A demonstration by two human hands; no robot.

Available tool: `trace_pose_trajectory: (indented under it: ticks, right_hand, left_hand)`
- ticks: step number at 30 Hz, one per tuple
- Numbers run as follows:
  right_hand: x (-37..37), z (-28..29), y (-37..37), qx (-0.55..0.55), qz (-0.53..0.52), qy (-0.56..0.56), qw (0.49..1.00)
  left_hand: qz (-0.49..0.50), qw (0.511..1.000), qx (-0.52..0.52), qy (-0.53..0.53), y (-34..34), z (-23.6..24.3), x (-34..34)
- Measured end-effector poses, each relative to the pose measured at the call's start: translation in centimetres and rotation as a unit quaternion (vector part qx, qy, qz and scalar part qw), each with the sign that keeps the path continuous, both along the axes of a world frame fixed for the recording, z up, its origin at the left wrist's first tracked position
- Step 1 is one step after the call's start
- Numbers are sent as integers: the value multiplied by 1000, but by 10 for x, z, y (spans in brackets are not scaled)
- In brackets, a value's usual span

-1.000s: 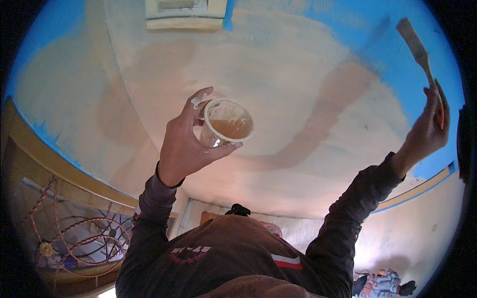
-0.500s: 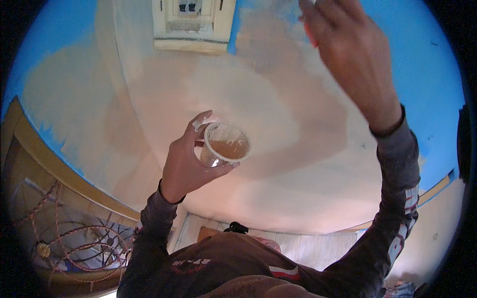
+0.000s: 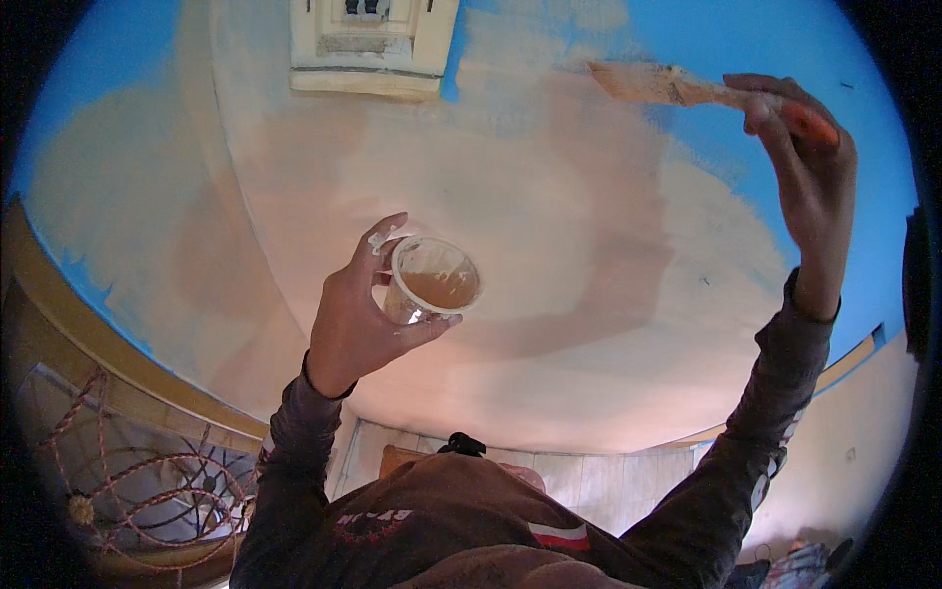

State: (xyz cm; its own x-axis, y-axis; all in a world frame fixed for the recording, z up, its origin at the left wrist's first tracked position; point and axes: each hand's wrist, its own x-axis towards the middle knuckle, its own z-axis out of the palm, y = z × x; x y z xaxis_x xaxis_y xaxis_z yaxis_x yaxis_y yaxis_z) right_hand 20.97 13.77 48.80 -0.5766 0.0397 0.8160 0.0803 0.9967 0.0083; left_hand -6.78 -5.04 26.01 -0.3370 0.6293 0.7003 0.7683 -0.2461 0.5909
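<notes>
My left hand (image 3: 355,312) is wrapped round a clear plastic cup (image 3: 435,280), tilted so its opening shows. Beige paint (image 3: 442,289) lies inside, and whitish smears mark the rim and my fingers. Up at the right, my right hand (image 3: 810,167) grips a paintbrush (image 3: 677,86) by its orange handle. Its paint-coated bristles point left, close to the wall; whether they touch it I cannot tell. The wall (image 3: 491,187) is coated beige across the middle, with bright blue at the upper right and far left.
A cream electrical box (image 3: 373,74) with dark switches is set in the wall at the top. At lower left stands a brown frame (image 3: 137,339) with a twisted metal grille (image 3: 157,481). Pale floor tiles (image 3: 589,481) show below, and a cloth heap (image 3: 800,566) lies at lower right.
My right hand has swung right and down, and the brush it holds has come into full view. The cup in my left hand has shifted slightly left with the view.
</notes>
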Motion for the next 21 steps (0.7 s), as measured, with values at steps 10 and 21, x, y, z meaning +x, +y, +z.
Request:
trace_pose_trajectory:
  ticks: [10, 21]
  right_hand:
    - [97, 3, 65, 8, -200, 186, 962]
    - [-2, -90, 38, -139, 14, 363, 921]
  left_hand:
    - [-9, 1000, -5, -11, -5, 6, 1]
    - [-27, 1000, -2, 1, -3, 4, -1]
